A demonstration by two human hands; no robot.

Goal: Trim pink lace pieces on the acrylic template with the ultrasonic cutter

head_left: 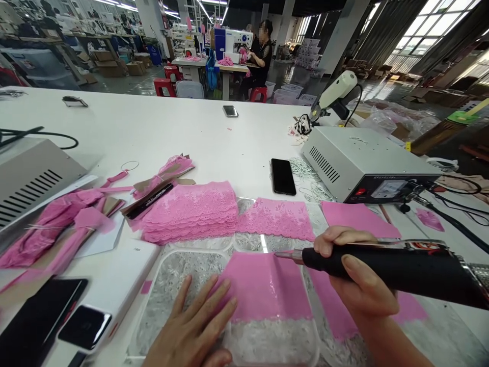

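Note:
My right hand [353,272] is closed round a black hand-held tool [397,267] whose metal tip [284,255] touches the top edge of a pink fabric piece [267,285]. That piece lies under a clear plastic sheet [183,275] on white lace. My left hand [193,326] rests flat with fingers spread on the sheet, touching the pink piece's left edge. A stack of pink lace [191,211] lies just behind, with a single pink lace piece [275,219] to its right.
A grey control box [362,163] stands at right with cables, a white hand tool [336,92] behind it. A black phone [283,176] lies mid-table, another phone [230,110] farther back. A grey box [30,176], pink scraps [57,224] and dark devices [49,321] sit left. A person sits at a sewing machine far back.

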